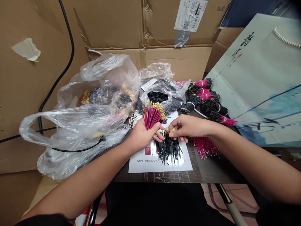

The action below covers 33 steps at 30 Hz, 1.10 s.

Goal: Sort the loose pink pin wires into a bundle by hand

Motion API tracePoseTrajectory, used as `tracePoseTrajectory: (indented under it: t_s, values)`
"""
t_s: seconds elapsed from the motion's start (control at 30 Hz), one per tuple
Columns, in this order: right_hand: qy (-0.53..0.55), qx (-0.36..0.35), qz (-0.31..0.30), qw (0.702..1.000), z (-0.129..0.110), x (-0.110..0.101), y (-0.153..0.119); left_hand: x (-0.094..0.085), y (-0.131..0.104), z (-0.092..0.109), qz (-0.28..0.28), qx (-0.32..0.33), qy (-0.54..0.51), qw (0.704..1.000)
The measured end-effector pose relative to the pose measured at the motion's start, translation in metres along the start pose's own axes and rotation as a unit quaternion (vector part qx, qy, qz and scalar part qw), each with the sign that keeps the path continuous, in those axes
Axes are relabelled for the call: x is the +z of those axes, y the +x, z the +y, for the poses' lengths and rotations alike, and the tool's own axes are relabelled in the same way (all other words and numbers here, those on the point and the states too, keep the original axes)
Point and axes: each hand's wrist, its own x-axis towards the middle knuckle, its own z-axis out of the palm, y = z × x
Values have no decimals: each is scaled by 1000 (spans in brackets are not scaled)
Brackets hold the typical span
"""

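Observation:
My left hand (143, 131) is closed around a bundle of magenta and black wires (152, 116), whose gold metal tips point up and away from me. Just to its right, the thumb and fingers of my right hand (182, 127) pinch at the gold tips of a pile of black wires (168, 149). How many wires the pinch holds is hidden. These black wires lie fanned out on a printed white sheet (136, 166), their plain ends toward me. Loose magenta wires (205, 147) with silvery ends lie under my right forearm.
A clear bag of short black pieces (157, 96) lies open behind my hands. Tied wire bundles (207, 95) are stacked at the right, by a pale paper bag (265, 88). Crumpled plastic bags (77, 125) fill the left. Cardboard (113, 25) walls the back.

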Motion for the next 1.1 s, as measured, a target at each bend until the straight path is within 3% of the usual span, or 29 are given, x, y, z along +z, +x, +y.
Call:
tracePoseTrajectory:
  t_s: [0.27,0.57,0.73,1.1]
  values:
    - [13,-12,86,996,-7,13,-5,1,-2,5,-16,-13,-29,999]
    - [44,-102,264,958,-2,33,-27,3,-11,11,-99,-30,-40,994]
    - [114,-125,274,947,5,42,-20,7,-13,8,-129,-56,-51,989]
    - [123,-122,279,945,14,37,-24,7,-11,9,-110,-73,-41,990]
